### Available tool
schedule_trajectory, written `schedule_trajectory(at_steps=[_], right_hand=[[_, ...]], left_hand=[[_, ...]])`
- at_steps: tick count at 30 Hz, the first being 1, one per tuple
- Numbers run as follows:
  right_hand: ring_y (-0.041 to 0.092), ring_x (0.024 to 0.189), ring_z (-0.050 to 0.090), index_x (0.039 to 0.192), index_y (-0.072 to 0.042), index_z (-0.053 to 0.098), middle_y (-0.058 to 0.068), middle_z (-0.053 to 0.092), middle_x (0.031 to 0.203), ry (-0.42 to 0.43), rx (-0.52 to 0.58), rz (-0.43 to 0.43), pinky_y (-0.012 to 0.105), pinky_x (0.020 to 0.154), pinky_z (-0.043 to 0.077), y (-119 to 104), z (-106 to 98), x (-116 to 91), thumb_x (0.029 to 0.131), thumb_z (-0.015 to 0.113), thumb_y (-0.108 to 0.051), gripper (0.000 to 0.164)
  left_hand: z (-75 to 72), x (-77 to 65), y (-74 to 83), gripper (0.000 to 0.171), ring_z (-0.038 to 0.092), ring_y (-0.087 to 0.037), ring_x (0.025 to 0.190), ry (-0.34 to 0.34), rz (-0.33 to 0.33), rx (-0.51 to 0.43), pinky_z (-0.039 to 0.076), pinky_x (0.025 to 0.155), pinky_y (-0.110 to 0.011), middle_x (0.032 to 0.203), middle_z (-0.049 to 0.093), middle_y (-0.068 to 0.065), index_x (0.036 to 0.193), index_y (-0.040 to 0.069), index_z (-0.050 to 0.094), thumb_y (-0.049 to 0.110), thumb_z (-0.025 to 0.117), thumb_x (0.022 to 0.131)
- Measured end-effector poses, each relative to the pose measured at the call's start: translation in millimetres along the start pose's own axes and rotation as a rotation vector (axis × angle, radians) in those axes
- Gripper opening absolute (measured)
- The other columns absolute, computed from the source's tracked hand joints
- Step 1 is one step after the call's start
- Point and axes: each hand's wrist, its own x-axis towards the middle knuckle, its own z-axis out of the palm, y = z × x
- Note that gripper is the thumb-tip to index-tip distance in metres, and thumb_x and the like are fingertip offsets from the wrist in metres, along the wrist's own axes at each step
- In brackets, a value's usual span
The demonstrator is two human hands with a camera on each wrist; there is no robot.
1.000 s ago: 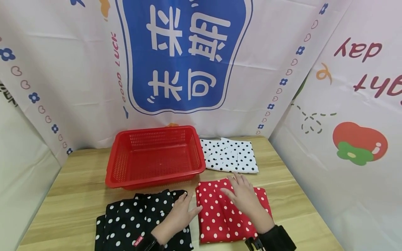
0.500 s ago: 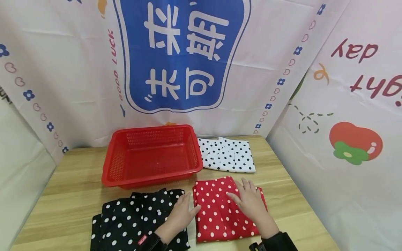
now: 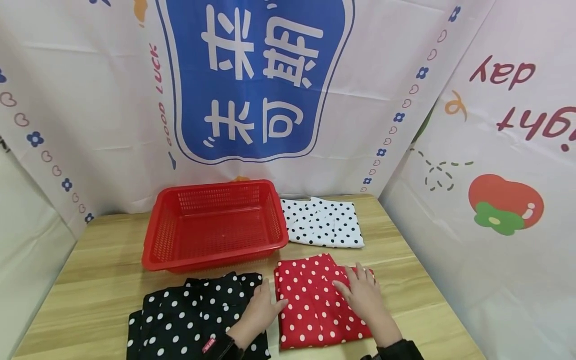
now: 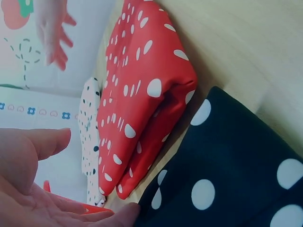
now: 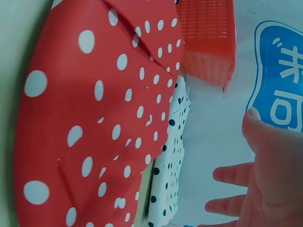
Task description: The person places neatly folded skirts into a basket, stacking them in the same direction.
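A folded red cloth with white dots (image 3: pixel 310 305) lies at the front right of the table in the head view. Over its right part hovers my right hand (image 3: pixel 365 300), fingers spread; the right wrist view shows a gap between hand and cloth. To the left lies a folded black cloth with white dots (image 3: pixel 180 315). At that cloth's right edge is my left hand (image 3: pixel 260 312), thumb stretched toward the red cloth. In the left wrist view its fingertips (image 4: pixel 127 213) reach the black cloth's edge; whether they touch is unclear. Neither hand holds anything.
Behind the cloths stands a red plastic basket (image 3: pixel 216 230) with nothing in it. A folded white cloth with black dots (image 3: pixel 324 222) lies beside the basket, toward the back right. Printed white curtains (image 3: pixel 342 125) hang around the wooden table (image 3: pixel 414 300).
My right hand has shifted a little right and toward me over the red cloth. The left hand stays by the black cloth's edge. The head view has turned slightly right.
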Motion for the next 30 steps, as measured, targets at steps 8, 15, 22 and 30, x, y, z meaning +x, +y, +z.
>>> schedule_trajectory(at_steps=[8, 15, 22, 30], right_hand=[[0.057, 0.124, 0.038, 0.134, 0.006, 0.051, 0.038, 0.038, 0.138, 0.004, -0.043, 0.078, 0.064, 0.1, 0.036, 13, 10, 0, 0.094, 0.059, -0.042, 0.063], [0.055, 0.12, 0.041, 0.135, 0.009, 0.048, 0.04, 0.036, 0.138, -0.029, -0.027, 0.177, 0.063, 0.095, 0.041, 23, 15, 0, 0.094, 0.06, -0.04, 0.065], [0.056, 0.124, 0.038, 0.138, 0.01, 0.043, 0.041, 0.034, 0.139, -0.084, 0.014, 0.242, 0.064, 0.095, 0.04, 32, 20, 1, 0.093, 0.061, -0.042, 0.071], [0.052, 0.115, 0.047, 0.137, 0.019, 0.034, 0.041, 0.043, 0.126, -0.133, 0.11, 0.37, 0.06, 0.089, 0.047, 42, 25, 4, 0.093, 0.064, -0.033, 0.074]], left_hand=[[6.7, 1.2, -6.7, 0.067, 0.053, -0.039, 0.106, -0.079, 0.023, -0.104, 0.045, 0.094, -0.057, 0.116, 0.051, -0.025, 0.134, -0.015, 0.033, 0.01, 0.073, 0.086], [8.4, 3.7, -13.3, 0.054, 0.059, -0.034, 0.102, -0.17, 0.095, -0.206, 0.047, 0.094, -0.053, 0.106, 0.057, -0.017, 0.127, -0.014, 0.039, 0.004, 0.069, 0.086], [9.0, 6.9, -12.5, 0.041, 0.061, -0.029, 0.092, -0.19, 0.057, -0.198, 0.051, 0.087, -0.049, 0.098, 0.059, -0.014, 0.116, -0.011, 0.044, 0.005, 0.068, 0.087], [4.3, 14.0, -12.1, 0.03, 0.057, -0.025, 0.08, -0.24, -0.061, -0.185, 0.049, 0.075, -0.039, 0.087, 0.062, -0.011, 0.107, -0.007, 0.053, 0.012, 0.068, 0.089]])
